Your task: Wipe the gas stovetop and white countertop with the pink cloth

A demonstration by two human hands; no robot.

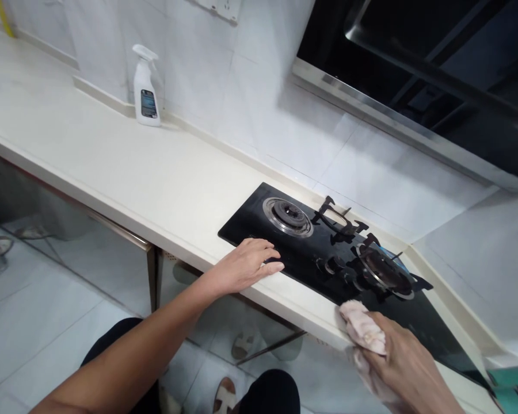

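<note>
My right hand (408,348) is closed round a crumpled pale pink cloth (365,329), at the front edge of the gas stove. Part of the cloth hangs down below the hand. My left hand (250,265) hovers over or rests on the front left edge of the stove; contact is hard to tell. Its fingers are loosely bent, with the thumb apart, and nothing shows in them. The black glass gas stove (250,215) has a bare left burner (288,215). A black pan support (339,221) sits off that burner, behind the knobs (336,267). Another support surrounds the right burner (386,267).
A white spray bottle (147,95) stands against the wall on the pale counter (112,164). Over the stove hangs a dark range hood (414,75). Something green (511,385) lies at the lower right. Glossy cabinet doors (69,213) run below the counter.
</note>
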